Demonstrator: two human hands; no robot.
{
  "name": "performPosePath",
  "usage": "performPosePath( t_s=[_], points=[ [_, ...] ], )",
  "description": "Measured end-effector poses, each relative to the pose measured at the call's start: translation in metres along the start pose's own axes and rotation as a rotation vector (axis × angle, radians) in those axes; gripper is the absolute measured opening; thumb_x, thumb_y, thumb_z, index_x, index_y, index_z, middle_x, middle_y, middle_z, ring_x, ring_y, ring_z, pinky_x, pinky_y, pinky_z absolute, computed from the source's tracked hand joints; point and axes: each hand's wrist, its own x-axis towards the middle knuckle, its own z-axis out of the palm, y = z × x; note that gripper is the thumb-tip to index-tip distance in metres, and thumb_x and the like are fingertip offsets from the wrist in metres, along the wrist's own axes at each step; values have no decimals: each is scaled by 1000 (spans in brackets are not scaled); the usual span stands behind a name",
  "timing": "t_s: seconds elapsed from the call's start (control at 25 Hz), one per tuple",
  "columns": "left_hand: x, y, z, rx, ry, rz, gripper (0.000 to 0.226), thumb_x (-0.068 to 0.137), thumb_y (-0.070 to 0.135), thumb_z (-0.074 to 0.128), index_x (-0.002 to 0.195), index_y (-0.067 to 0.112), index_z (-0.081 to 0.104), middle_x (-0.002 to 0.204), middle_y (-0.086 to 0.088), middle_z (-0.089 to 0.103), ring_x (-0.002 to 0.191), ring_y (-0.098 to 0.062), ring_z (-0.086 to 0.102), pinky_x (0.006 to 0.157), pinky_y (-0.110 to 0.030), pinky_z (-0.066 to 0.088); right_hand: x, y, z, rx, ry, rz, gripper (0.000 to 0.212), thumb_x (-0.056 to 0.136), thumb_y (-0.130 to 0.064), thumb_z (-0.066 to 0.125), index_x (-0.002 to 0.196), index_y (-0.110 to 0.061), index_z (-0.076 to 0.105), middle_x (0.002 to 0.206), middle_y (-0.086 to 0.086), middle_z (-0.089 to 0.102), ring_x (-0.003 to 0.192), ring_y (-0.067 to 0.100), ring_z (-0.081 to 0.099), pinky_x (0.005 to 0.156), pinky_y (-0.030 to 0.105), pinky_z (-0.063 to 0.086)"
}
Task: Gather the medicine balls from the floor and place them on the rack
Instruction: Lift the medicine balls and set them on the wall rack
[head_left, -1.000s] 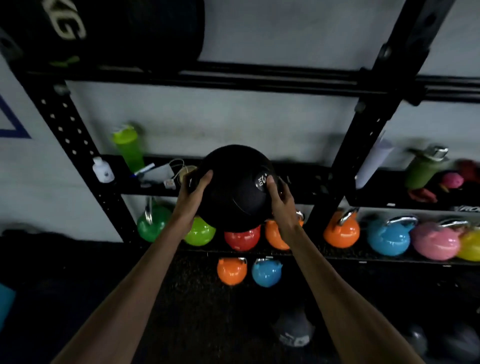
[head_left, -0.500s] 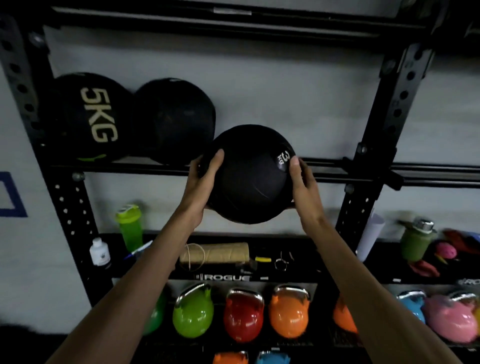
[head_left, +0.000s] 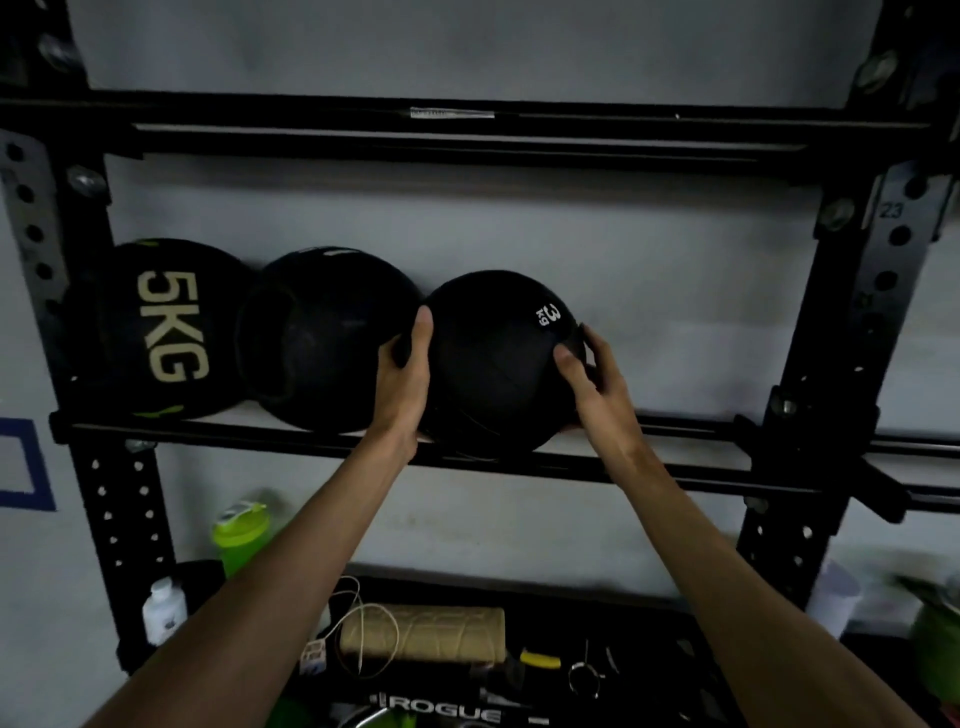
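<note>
The black 3 kg medicine ball (head_left: 498, 364) sits near the middle of the view, its underside down at the two rails of the rack shelf (head_left: 691, 470). I cannot tell if its full weight is on them. The left hand (head_left: 402, 379) grips the ball at its 9 o'clock side, thumb up along the front, the other fingers hidden behind. The right hand (head_left: 597, 384) grips it at approx. 3 o'clock, thumb on the front, fingers curled round the back.

At 9 o'clock from it, on the same shelf, lies a second black ball (head_left: 322, 338), just beside the left hand, and further at 9 o'clock the ball marked 5KG (head_left: 156, 327), touching the second one.

On the lower shelf, at 6 to 7 o'clock, are a tan roll (head_left: 426, 634), a green bottle (head_left: 241, 535) and a small white bottle (head_left: 165, 610).
</note>
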Motion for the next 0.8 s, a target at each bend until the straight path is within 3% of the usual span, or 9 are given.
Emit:
performPosePath(
  t_s=[0.24,0.32,0.4,0.44,0.52,0.56,0.68,0.8],
  points=[
    [15,-9,17,52,3,-117,97,57,89,59,140,44,37,135,7,52,119,-26,55,100,-61,45,21,33,-2,-38,-7,19,66,95,-62,46,153,-34,31,149,-9,46,133,9,45,108,30,42],
    [18,-13,19,43,-11,-113,97,56,86,62,141,49,35,140,7,51,121,-25,55,101,-58,46,30,37,-1,-65,1,59,67,93,-70,40,151,-39,32,148,-5,48,132,16,47,105,42,49],
    [18,-22,19,45,-41,-65,93,61,79,66,143,53,31,144,7,50,126,-22,53,103,-52,48,38,39,0,-62,-8,158,65,91,-74,36,148,-42,33,146,-1,48,127,27,51,80,57,59],
    [16,-30,18,67,-60,-15,90,66,75,66,145,55,28,147,8,47,131,-21,50,107,-49,45,42,39,0,-69,-18,208,64,91,-74,34,148,-43,33,147,1,47,125,32,52,66,58,60],
    [14,-50,17,224,-74,105,83,75,75,60,147,59,21,156,11,36,144,-22,34,117,-48,33,52,41,2,-132,-44,280,69,91,-76,28,150,-40,29,148,5,44,124,40,52,57,53,60],
    [13,-60,15,337,-65,149,80,81,75,55,148,59,16,160,12,30,149,-25,25,120,-49,27,56,42,4,-178,-56,299,73,91,-78,25,152,-37,26,149,7,43,126,42,51,60,53,61],
    [18,-74,8,503,-21,162,77,88,72,47,153,47,15,163,8,24,151,-30,14,121,-47,22,64,55,12,-303,-75,257,84,88,-81,22,155,-29,20,151,15,43,133,41,46,98,57,50],
    [20,-74,7,527,-8,182,76,89,71,46,154,44,17,162,6,25,151,-30,14,119,-45,23,68,62,15,-294,-84,262,104,71,-94,21,154,-32,21,149,15,44,133,40,46,101,61,47]
  ],
)
